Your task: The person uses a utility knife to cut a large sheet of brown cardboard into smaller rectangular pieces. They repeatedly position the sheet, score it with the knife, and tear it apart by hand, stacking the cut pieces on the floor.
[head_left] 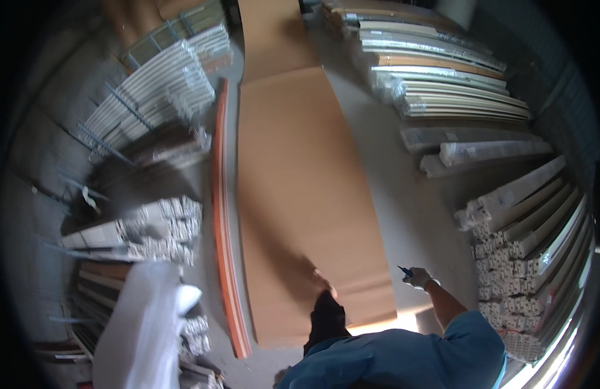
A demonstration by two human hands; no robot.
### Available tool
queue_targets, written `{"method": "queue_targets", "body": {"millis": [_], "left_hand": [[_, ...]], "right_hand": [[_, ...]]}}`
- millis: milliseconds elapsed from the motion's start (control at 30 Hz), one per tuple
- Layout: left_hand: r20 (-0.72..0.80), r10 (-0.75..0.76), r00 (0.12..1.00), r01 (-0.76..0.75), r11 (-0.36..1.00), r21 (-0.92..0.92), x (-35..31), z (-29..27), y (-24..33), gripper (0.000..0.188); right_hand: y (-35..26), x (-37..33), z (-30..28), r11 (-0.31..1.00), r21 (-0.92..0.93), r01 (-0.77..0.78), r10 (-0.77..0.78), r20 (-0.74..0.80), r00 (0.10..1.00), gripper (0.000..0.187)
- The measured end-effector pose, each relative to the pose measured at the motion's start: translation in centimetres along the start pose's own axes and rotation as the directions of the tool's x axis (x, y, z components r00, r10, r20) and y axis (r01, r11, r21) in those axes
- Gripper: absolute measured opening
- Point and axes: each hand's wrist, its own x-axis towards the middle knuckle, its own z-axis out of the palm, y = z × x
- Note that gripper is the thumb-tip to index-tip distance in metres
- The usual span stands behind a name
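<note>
My right hand (417,279), in a pale glove, is held out to the right of a long brown cardboard sheet (300,162). Its fingers are closed round a slim blue tool (406,271) with a thin dark tip pointing forward and left; its exact kind is too small to make out. The sheet runs away from me along the floor, with a crease across its far part. My foot (324,283), below a dark trouser leg (327,318), is over the near end of the sheet. My left hand does not show.
Orange and white strips (223,227) lie along the sheet's left edge. White bundled profiles (160,91) fill racks on the left, near a translucent plastic wrap (141,330). Wrapped long profiles (456,97) and stacked hollow profiles (507,279) line the right. Grey floor (404,214) shows between.
</note>
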Motion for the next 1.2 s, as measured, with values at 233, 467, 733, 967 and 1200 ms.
{"method": "queue_targets", "body": {"millis": [233, 467, 733, 967, 1200], "left_hand": [[0.226, -0.538, 0.812, 0.379, 0.192, -0.905, 18.7, -23.3, 2.7, 0.019], [-0.136, -0.34, 0.931, 0.014, 0.402, -0.915, 42.1, -50.9, 13.4, 0.028], [0.235, -0.367, 0.9, 0.314, 0.173, -0.934, 52.8, -52.6, 17.1, 0.026], [0.169, -0.38, 0.91, 0.406, 0.728, -0.552, 61.4, -48.9, 16.0, 0.039], [0.246, -0.395, 0.885, 0.422, 0.457, -0.783, 79.8, -66.1, 14.1, 0.036]], "right_hand": [[-7.9, 5.3, -8.5, 0.693, 0.641, -0.331, 0.294, 0.168, 0.941, 0.021], [-10.5, 13.9, -11.3, 0.575, 0.635, -0.515, 0.429, 0.303, 0.851, 0.021], [-16.7, 38.5, -27.6, 0.563, 0.648, -0.513, 0.419, 0.311, 0.853, 0.018], [-35.1, 62.3, -50.2, 0.723, 0.686, -0.081, 0.077, 0.036, 0.996, 0.015], [-49.9, 73.6, -54.7, 0.955, 0.177, 0.239, -0.233, -0.05, 0.971, 0.029]]}}
